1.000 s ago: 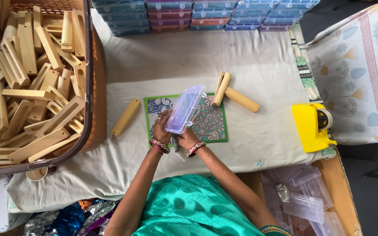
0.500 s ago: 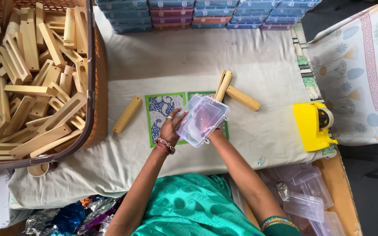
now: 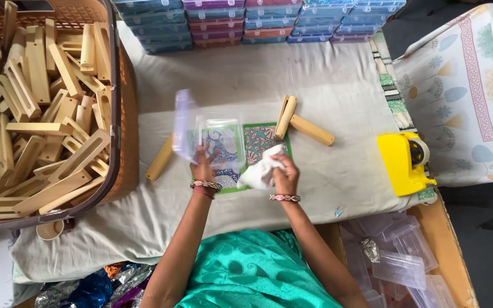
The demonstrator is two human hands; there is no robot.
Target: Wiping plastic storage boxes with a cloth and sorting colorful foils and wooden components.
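My left hand (image 3: 203,169) holds an opened clear plastic box (image 3: 209,137), its lid swung out to the left, above a small patterned green mat (image 3: 266,137) on the cloth-covered table (image 3: 326,85). My right hand (image 3: 283,171) grips a crumpled white cloth (image 3: 261,171) just to the right of the box. Both wrists wear bangles. Two wooden blocks (image 3: 300,122) lie touching at the mat's upper right corner. Another wooden block (image 3: 160,159) lies to the left of the mat.
A large brown basket (image 3: 122,114) full of several wooden blocks stands at the left. Stacked coloured flat boxes (image 3: 258,20) line the far edge. A yellow tape dispenser (image 3: 403,162) sits at the right. Clear plastic boxes (image 3: 397,256) fill a carton at lower right.
The clear box moved left and is now open, held by my left hand alone. My right hand let go of it and now holds a white cloth.
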